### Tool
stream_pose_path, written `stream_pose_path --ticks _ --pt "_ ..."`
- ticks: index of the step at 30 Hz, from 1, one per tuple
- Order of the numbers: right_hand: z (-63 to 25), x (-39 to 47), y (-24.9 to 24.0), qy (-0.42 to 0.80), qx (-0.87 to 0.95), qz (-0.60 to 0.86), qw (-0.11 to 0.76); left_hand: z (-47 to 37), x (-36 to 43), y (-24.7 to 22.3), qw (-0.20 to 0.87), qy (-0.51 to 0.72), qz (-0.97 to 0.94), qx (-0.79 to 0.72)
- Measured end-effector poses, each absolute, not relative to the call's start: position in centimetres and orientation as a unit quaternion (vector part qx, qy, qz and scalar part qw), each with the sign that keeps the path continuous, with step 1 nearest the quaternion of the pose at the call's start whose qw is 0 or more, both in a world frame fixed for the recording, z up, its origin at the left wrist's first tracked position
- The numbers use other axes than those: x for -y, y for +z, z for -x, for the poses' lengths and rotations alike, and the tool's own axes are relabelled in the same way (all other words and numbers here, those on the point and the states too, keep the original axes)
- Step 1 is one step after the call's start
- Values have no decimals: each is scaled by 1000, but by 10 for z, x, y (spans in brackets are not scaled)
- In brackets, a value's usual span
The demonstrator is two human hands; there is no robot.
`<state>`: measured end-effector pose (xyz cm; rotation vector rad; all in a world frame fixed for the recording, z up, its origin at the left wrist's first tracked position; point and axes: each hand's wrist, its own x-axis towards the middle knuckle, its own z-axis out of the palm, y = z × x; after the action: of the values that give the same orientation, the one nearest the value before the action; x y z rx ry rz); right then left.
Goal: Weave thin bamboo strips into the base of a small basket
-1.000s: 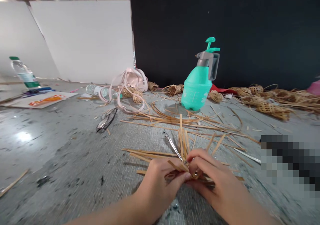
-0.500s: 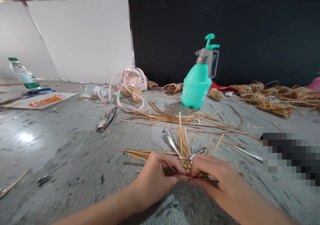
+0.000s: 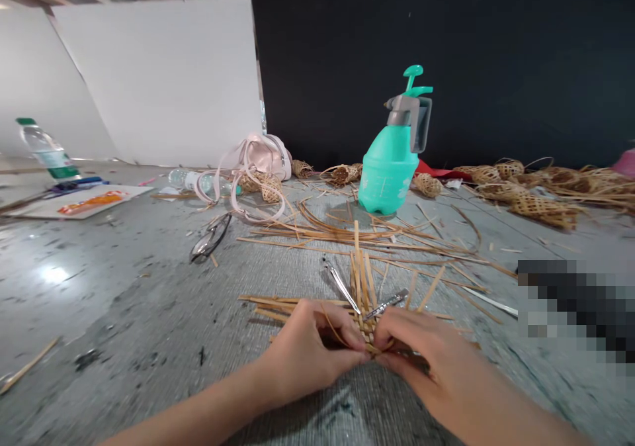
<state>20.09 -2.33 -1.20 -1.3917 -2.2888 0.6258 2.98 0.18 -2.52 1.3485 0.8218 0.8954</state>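
Note:
A small woven piece of bamboo strips (image 3: 368,328) lies low in the middle of the head view, its loose strip ends fanning out to the back and both sides. My left hand (image 3: 317,343) pinches its near edge from the left, thumb and fingers closed on the strips. From the right, my right hand (image 3: 421,353) grips the same edge, fingertips close to the left ones. Two metal clips sit on the weave: a silver clip (image 3: 342,287) leaning left and a second clip (image 3: 387,305) angled right. My fingers hide part of the weave.
Behind the weave lie loose bamboo strips (image 3: 347,235) and a green spray bottle (image 3: 389,168). Glasses (image 3: 211,239), a pink bag (image 3: 265,157) and plastic bottles stand or lie to the left. Woven baskets (image 3: 543,209) line the back right. A pixelated dark object (image 3: 575,307) is at right.
My left thumb and fingertips have shifted slightly at the near edge, showing a little more of the strip between the hands. The clips stay on the weave.

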Motion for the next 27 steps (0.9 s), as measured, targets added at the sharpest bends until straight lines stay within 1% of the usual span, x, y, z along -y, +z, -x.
stream_pose_path --ticks 5,10,14,19,20,22,25,26,27 --pt "-196 26 -13 212 805 524 183 -28 -3 -25 637 352 -587 -355" --pt "-195 25 -11 210 811 513 187 -29 -3 -25 616 364 -601 -357" --pt "-196 24 -11 194 815 510 196 -31 -1 -21 632 358 -591 -352" --pt "-194 23 -11 195 814 509 202 -33 -1 -20 576 356 -636 -370" --pt "-194 24 -8 182 817 510 198 -34 -1 -20 568 356 -640 -376" --pt "-201 24 -1 116 824 516 203 -34 -1 -20 556 359 -639 -393" --pt "-234 23 13 -42 803 538 253 -35 -1 -18 547 362 -631 -415" --pt "-251 23 16 -88 779 561 266 -35 -1 -17 546 361 -630 -417" --pt "-271 23 17 -119 737 615 254 -35 -1 -16 547 361 -630 -417"
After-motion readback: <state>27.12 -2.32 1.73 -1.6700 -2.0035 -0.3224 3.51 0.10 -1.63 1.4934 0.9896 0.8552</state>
